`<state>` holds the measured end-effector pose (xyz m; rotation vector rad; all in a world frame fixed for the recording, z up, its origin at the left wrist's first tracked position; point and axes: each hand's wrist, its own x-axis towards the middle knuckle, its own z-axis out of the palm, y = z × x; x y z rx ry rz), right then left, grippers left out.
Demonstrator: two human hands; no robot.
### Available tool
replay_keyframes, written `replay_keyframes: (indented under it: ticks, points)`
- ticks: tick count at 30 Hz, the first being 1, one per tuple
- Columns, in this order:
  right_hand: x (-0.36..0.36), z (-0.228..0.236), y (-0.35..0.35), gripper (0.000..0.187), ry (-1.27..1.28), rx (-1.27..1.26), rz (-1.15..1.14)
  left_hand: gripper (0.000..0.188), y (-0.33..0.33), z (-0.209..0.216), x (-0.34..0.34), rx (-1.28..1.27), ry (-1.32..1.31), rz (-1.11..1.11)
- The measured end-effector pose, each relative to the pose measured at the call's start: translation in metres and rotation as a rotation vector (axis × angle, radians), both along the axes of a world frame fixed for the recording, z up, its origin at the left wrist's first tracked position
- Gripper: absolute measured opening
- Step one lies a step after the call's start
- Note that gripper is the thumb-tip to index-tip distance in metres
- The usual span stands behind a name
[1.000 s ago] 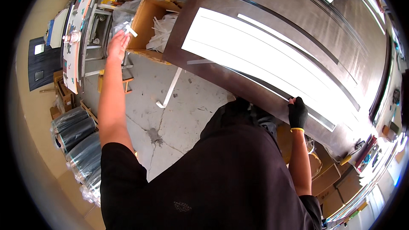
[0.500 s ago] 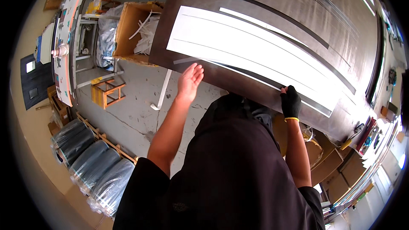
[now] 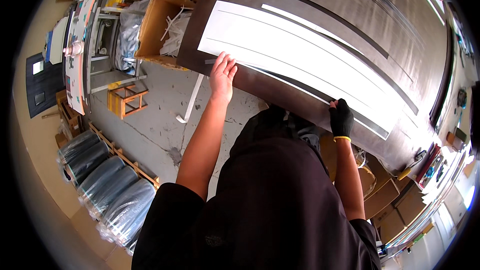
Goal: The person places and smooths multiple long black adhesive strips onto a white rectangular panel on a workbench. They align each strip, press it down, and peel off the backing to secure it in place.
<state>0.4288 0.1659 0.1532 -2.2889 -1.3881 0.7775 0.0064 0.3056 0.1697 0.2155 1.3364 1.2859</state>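
Note:
A long white sheet (image 3: 280, 45) with thin dark lines along its length lies on the dark table (image 3: 260, 87). My left hand (image 3: 223, 77) is bare, fingers stretched out. It is at the table's near edge, by the sheet's left end, its fingertips next to a thin pale strip (image 3: 250, 63). My right hand (image 3: 341, 121) wears a black glove with a yellow cuff, and a bare fingertip shows. Its fingers are closed at the sheet's near edge, where a narrow white strip (image 3: 295, 87) runs up to them; the grip itself is partly hidden.
Beyond the sheet lie a narrow white offcut (image 3: 300, 24) and a long dark strip (image 3: 345, 29). A cardboard box (image 3: 150, 35) of scraps stands left of the table, near a wooden stool (image 3: 129, 101). Wrapped rolls (image 3: 127, 210) lie lower left. A yellow-handled tool (image 3: 406, 171) is at right.
My left hand has moved away from me and slightly right, reaching the table's near edge by the strip. My right hand stays in place.

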Motion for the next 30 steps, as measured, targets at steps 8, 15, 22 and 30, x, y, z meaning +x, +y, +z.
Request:
replay_keyframes:
  ticks: [8, 15, 22, 30]
  points:
    - [0.001, -0.001, 0.001, 0.027, -0.028, -0.017, 0.009, 0.025, -0.011, -0.024, -0.004, -0.143, 0.155, 0.091]
    - [0.001, 0.000, 0.001, 0.027, -0.036, -0.016, 0.011, 0.049, -0.004, 0.005, 0.028, -0.194, -0.130, 0.240]
    - [0.001, -0.003, -0.001, 0.026, -0.055, 0.002, 0.032, 0.041, 0.006, -0.011, 0.020, -0.087, -0.108, 0.290]
    - [0.002, 0.004, 0.000, 0.026, -0.042, -0.024, 0.031, 0.050, 0.027, -0.010, 0.005, 0.027, 0.151, 0.242]
